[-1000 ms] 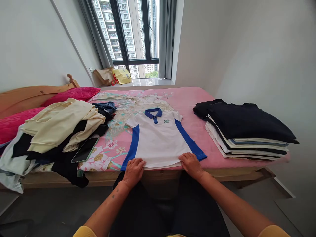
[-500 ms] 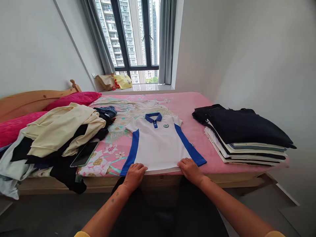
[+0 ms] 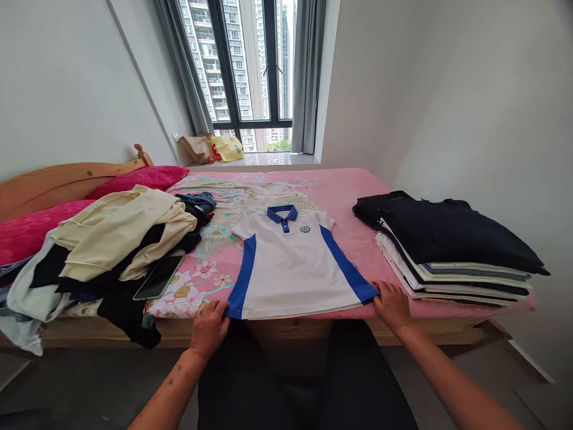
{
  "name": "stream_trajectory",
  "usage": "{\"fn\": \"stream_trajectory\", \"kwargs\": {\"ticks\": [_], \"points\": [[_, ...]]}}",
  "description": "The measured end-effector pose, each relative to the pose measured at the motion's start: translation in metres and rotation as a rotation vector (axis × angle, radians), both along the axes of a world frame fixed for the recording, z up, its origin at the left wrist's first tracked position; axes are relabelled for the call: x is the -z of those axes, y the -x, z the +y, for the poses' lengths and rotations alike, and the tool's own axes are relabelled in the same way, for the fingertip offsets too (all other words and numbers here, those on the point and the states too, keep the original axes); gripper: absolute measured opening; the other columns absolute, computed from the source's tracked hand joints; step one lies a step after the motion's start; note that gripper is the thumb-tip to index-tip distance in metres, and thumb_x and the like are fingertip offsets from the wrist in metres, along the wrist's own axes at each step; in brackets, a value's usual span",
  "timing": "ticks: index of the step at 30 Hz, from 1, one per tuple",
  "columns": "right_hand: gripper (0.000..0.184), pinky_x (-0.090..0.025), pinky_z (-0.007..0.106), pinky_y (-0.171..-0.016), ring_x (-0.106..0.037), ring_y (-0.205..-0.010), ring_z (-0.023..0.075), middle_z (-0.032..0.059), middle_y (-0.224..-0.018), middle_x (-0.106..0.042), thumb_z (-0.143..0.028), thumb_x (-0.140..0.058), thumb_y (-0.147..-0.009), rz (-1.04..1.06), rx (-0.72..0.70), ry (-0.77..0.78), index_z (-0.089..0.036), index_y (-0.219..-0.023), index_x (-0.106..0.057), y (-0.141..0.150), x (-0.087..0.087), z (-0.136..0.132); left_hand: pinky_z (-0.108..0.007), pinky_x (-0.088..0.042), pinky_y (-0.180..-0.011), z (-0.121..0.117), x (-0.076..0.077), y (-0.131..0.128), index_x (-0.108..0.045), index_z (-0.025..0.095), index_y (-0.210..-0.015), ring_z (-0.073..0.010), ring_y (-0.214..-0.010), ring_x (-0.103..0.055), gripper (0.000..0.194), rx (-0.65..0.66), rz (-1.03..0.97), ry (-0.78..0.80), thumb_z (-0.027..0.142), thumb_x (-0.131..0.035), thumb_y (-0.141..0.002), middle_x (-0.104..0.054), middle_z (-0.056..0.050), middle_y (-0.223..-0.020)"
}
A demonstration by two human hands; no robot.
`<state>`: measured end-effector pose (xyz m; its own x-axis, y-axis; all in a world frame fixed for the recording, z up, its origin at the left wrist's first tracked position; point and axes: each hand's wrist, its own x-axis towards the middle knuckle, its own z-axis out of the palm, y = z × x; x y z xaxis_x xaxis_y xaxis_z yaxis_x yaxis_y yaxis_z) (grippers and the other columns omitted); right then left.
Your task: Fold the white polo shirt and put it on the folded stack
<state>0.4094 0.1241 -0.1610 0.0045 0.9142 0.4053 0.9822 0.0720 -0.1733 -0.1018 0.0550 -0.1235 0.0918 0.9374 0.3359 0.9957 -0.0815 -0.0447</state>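
A white polo shirt [image 3: 295,269] with blue side panels and a blue collar lies spread flat, front up, at the near edge of the bed. Its collar points toward the window and its hem toward me. My left hand [image 3: 210,327] pinches the hem's left corner at the blue panel. At the opposite corner, my right hand [image 3: 391,304] grips the blue panel's end between thumb and fingers. The hem is stretched straight between the two hands.
A loose heap of clothes with a cream garment [image 3: 120,230] on top lies left, a phone [image 3: 159,278] beside it. To the right stands a folded stack under a black garment [image 3: 452,230]. The pink bed sheet [image 3: 344,185] extends back toward the window.
Both hands have moved outward along the hem, from near its middle to the two bottom corners. The hem now looks straighter. The view has shifted slightly.
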Motion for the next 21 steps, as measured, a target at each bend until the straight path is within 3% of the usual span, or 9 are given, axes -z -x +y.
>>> {"fn": "stream_trajectory", "kwargs": {"ticks": [6,10,13,18,21], "points": [[0.022,-0.036,0.031,-0.076,-0.056,-0.088,0.0210,0.0038,-0.091,-0.066,-0.015,-0.047,-0.076,0.028,0.033,0.069,-0.019,-0.093,-0.060,-0.003,0.004,-0.010,-0.036,-0.041,-0.083,-0.004,0.021,0.008,-0.060,0.019,-0.104,-0.0231,-0.099,-0.061,0.033,-0.049,-0.140,-0.073,0.012,-0.044,-0.077,-0.068,-0.006,-0.107],[0.022,-0.035,0.031,-0.076,-0.057,-0.091,0.0211,0.0039,-0.095,-0.065,-0.018,-0.047,-0.077,0.051,0.063,0.088,-0.019,-0.096,-0.058,-0.002,0.004,-0.017,-0.035,-0.046,-0.080,-0.012,0.040,0.015,-0.061,0.018,-0.106,-0.0243,-0.093,-0.065,0.032,-0.125,-0.244,-0.028,0.016,-0.043,-0.080,-0.069,-0.007,-0.106],[0.026,-0.034,0.032,-0.074,-0.056,-0.092,0.0216,0.0036,-0.098,-0.065,-0.018,-0.047,-0.077,0.061,0.095,0.098,-0.021,-0.101,-0.057,0.001,0.002,-0.017,-0.033,-0.050,-0.076,-0.014,0.047,0.012,-0.056,0.019,-0.119,-0.0232,-0.091,-0.067,0.040,-0.193,-0.396,0.007,0.021,-0.038,-0.084,-0.069,-0.005,-0.109],[0.018,-0.033,0.032,-0.075,-0.058,-0.088,0.0204,0.0032,-0.088,-0.066,-0.020,-0.045,-0.079,0.069,0.040,0.107,-0.020,-0.092,-0.058,-0.003,0.005,-0.026,-0.028,-0.049,-0.090,-0.025,0.048,0.013,-0.056,0.023,-0.124,-0.0182,-0.107,-0.062,0.044,0.002,-0.628,-0.059,0.023,-0.039,-0.084,-0.064,0.000,-0.121],[0.017,-0.034,0.033,-0.075,-0.059,-0.085,0.0206,0.0029,-0.084,-0.066,-0.022,-0.045,-0.080,0.080,0.029,0.120,-0.020,-0.090,-0.058,-0.006,0.009,-0.034,-0.026,-0.053,-0.080,-0.036,0.049,0.013,-0.057,0.023,-0.123,-0.0156,-0.088,-0.067,0.044,-0.004,-0.715,-0.015,0.026,-0.041,-0.083,-0.069,0.001,-0.111]]}}
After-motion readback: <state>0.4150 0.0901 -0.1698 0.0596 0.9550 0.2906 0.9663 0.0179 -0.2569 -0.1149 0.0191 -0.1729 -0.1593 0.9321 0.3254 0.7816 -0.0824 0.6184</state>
